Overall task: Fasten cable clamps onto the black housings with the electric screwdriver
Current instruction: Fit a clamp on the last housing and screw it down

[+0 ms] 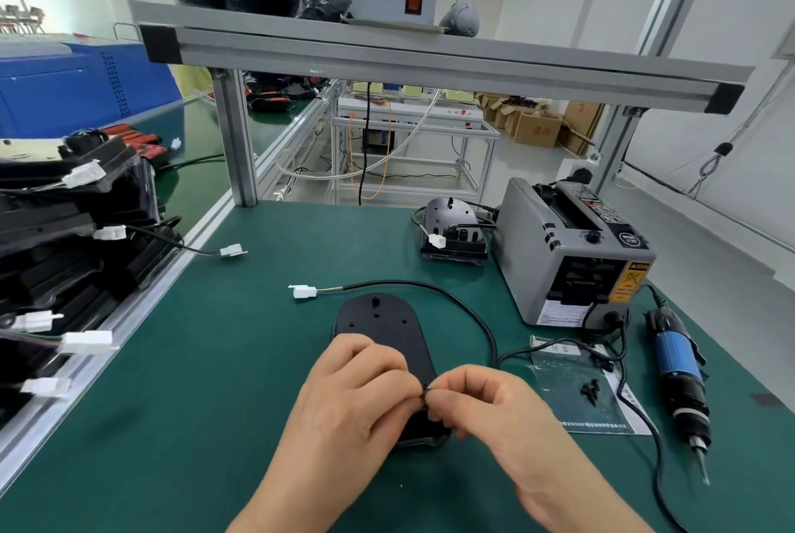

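green matting covers the workbench (pixel 215 382) that fills the lower frame, under an aluminium shelf frame (pixel 430 55) crossing the top. at the left edge sits a stack of black housings (pixel 73 240) with white connectors sticking out. at right centre stands a grey tape dispenser (pixel 568 253), and just left of it another housing (pixel 454 231) rests upright-ish on its base. in the middle lies a flat black housing (pixel 383 330), its black cable (pixel 464 304) looping from the right side to a white connector (pixel 303 290) at its upper left. the electric screwdriver (pixel 679 377) lies at lower right, bit pointing toward the bottom edge, untouched. beside it a clear bag (pixel 572 386) holds a few black screws (pixel 590 389). the left hand (pixel 365 395) and right hand (pixel 486 399) meet over the housing's near end, fingers curled, both pinching one small black part (pixel 426 391) between thumb and forefinger; whether it is a clamp is too small to tell.
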